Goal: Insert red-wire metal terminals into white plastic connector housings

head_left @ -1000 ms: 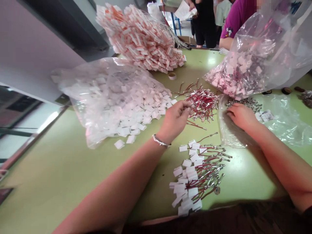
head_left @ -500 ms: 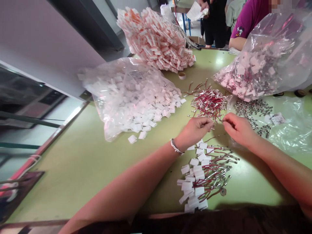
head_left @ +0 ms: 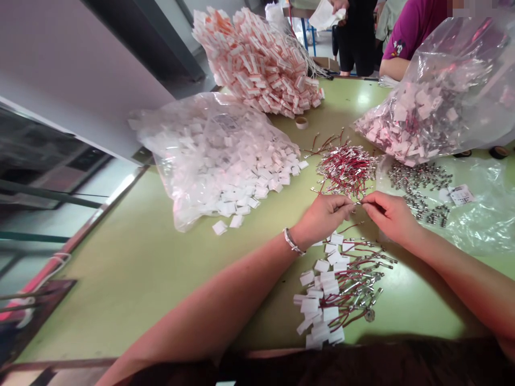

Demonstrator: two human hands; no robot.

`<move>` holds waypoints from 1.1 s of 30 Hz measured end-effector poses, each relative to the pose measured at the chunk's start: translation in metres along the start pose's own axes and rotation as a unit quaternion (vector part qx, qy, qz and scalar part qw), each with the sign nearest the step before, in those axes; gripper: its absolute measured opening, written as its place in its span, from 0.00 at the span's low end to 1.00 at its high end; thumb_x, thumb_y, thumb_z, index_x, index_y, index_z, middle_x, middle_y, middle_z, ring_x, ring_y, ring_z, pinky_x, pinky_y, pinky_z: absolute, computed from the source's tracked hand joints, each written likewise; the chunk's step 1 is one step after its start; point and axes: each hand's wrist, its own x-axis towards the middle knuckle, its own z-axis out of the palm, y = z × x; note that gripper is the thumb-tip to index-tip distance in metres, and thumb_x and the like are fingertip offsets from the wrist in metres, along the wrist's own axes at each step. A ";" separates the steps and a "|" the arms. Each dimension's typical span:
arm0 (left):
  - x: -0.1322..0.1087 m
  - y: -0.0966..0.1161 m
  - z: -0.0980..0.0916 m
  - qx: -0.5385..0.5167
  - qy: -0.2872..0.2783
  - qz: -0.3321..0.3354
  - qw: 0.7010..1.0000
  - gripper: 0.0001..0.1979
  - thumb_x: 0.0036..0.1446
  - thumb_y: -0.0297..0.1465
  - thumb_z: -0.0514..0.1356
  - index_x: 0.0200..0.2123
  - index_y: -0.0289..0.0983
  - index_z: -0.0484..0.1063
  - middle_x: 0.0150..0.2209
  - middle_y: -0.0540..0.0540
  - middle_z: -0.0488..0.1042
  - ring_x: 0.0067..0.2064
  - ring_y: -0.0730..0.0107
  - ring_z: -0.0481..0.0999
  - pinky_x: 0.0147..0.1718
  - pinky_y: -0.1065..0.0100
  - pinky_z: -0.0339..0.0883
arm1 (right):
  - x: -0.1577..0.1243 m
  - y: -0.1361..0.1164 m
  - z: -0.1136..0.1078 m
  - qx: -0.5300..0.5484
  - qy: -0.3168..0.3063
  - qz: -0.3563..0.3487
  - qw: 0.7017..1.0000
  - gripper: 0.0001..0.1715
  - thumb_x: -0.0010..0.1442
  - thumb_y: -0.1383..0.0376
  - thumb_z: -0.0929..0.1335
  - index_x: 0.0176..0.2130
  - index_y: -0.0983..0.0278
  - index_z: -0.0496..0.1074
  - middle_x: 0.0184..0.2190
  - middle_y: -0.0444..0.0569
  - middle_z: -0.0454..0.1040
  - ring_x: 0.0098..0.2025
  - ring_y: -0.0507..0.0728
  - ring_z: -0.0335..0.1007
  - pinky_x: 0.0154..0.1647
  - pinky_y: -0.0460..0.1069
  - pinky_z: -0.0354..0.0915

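Note:
My left hand (head_left: pixel 326 215) is closed in a pinch on a short wire with a metal end, mostly hidden by the fingers. My right hand (head_left: pixel 389 214) pinches a small metal piece. Its fingertips almost meet those of the left, and a glint of metal shows between them. Just beyond lies a heap of short red wires with metal terminals (head_left: pixel 346 167). Below the hands, red wires (head_left: pixel 354 292) tipped with small metal cylinders run from white plastic connectors (head_left: pixel 309 305) laid in an overlapping row.
A clear bag of white connectors (head_left: pixel 237 161) spills open to the left. Behind it rises a pile of white-and-orange parts (head_left: pixel 265 69). Small metal pieces (head_left: pixel 418 177) lie on plastic at the right, below another full bag (head_left: pixel 426 118). A person in a purple sleeve (head_left: pixel 418 32) is beyond.
My right hand has moved left and slightly down. Its fingertips, formerly apart from the left hand's, now come together with them at the small metal piece.

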 end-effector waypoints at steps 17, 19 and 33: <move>-0.004 -0.006 -0.015 0.278 -0.058 0.208 0.936 0.12 0.63 0.29 0.50 0.34 0.36 0.73 0.30 0.46 0.75 0.32 0.69 0.73 0.34 0.68 0.63 | 0.003 -0.007 -0.008 0.073 -0.109 0.048 0.990 0.10 0.58 0.61 0.64 0.27 0.61 0.69 0.20 0.42 0.70 0.22 0.51 0.64 0.25 0.47 0.60; -0.003 -0.005 -0.015 0.196 -0.063 0.165 0.964 0.12 0.62 0.30 0.52 0.31 0.35 0.73 0.28 0.47 0.75 0.30 0.72 0.72 0.32 0.69 0.64 | 0.003 -0.010 -0.008 0.027 -0.089 0.023 0.995 0.09 0.58 0.62 0.64 0.29 0.61 0.70 0.22 0.43 0.72 0.24 0.52 0.65 0.27 0.47 0.59; -0.001 -0.001 -0.008 0.287 -0.045 0.147 0.946 0.14 0.64 0.31 0.50 0.36 0.36 0.75 0.33 0.45 0.78 0.35 0.66 0.74 0.36 0.65 0.66 | 0.002 -0.006 -0.003 0.021 -0.068 0.041 0.997 0.09 0.59 0.62 0.64 0.30 0.63 0.70 0.22 0.44 0.72 0.24 0.52 0.64 0.27 0.47 0.59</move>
